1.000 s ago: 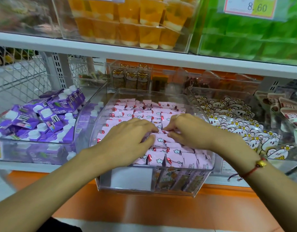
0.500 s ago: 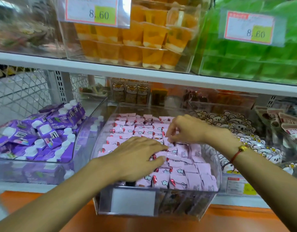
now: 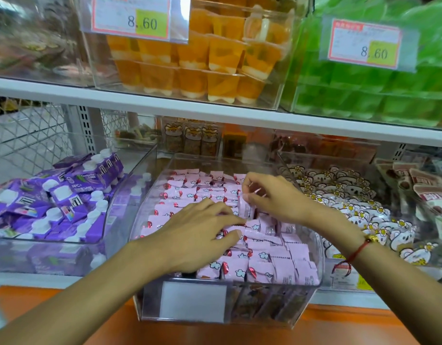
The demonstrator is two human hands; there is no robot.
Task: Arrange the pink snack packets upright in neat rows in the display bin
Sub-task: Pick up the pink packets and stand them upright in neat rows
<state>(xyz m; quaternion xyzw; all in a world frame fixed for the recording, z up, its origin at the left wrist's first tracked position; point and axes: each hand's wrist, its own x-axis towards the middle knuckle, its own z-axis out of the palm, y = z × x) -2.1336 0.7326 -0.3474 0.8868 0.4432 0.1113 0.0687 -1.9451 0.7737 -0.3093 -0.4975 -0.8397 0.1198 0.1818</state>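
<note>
Right hand [image 3: 272,197] pinching upright pink packet [image 3: 246,209], left hand [image 3: 202,232] flat, fingers spread over packets

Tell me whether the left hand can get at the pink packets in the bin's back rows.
Probably yes: the left hand lies on the nearer packets, and the back-row packets sit uncovered in the open-topped bin.

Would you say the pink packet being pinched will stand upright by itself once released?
Probably not alone. The small pink plastic snack packet in the right hand looks light and soft, so likely floppy. Packed neighbours should prop it; the left hand presses those.
</note>
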